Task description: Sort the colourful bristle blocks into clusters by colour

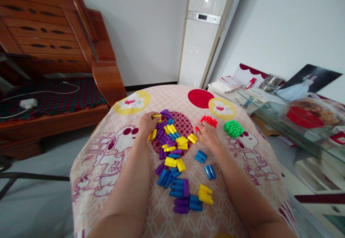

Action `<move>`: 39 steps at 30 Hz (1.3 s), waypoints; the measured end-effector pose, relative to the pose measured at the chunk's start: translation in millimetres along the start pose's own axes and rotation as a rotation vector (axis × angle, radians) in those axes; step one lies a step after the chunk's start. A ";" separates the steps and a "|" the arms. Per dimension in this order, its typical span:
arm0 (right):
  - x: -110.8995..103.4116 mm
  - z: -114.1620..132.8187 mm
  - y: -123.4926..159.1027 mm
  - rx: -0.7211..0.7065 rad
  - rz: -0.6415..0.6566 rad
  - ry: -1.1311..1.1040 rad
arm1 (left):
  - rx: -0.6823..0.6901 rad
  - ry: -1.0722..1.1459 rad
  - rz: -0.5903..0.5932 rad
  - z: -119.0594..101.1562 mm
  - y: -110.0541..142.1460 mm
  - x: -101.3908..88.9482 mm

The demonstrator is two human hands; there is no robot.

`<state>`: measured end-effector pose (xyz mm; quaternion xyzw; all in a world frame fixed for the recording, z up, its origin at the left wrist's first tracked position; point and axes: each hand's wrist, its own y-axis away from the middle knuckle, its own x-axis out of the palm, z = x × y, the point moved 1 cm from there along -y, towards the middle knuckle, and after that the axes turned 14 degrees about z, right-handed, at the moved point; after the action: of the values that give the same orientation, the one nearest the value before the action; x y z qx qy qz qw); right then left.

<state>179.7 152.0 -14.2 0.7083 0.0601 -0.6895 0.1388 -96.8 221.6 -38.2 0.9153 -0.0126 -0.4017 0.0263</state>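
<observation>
My left hand (147,125) reaches to the far left of a spread of bullet-shaped plastic toy blocks, its fingers closed at a yellow block (157,116). Beneath and beside it lie purple blocks (163,134), mixed with yellow and blue ones. My right hand (208,134) is bent over the right side of the table, fingertips pinched at a small red block (197,128). Just beyond its knuckles is a tight cluster of red blocks (209,120). To its right stands a cluster of green blocks (233,128). Blue blocks (201,156) lie near my right wrist.
A patterned cloth (107,191) covers the round table. On the left is a wooden bench (106,78) with a white charger (28,103). A tall white cabinet unit (199,47) stands behind. At right, a glass shelf (272,112) carries papers, a bag and a red bowl (304,117).
</observation>
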 end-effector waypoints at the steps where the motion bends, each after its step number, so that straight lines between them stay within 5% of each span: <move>1: -0.2 1.9 -0.6 0.000 0.006 0.014 | 0.003 0.001 0.000 0.0 0.1 0.0; 9: 0.6 11.9 -8.0 0.048 0.044 0.076 | 0.003 -0.008 0.003 0.5 -1.2 -0.1; 18: 9.0 -12.3 -6.5 0.016 -0.273 -0.089 | 0.007 -0.010 0.005 -1.2 -0.4 -0.4; 28: -0.7 -41.3 -3.1 -0.019 -0.686 -0.660 | -0.002 -0.010 -0.007 -2.0 -0.3 0.0; 39: 15.7 -24.8 -9.8 -0.065 -0.387 -0.311 | -0.001 0.004 -0.008 1.3 -1.7 0.9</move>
<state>201.5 166.6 -30.7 0.5644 0.1945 -0.8016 0.0345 -97.1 223.1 -39.9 0.9163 -0.0087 -0.3997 0.0251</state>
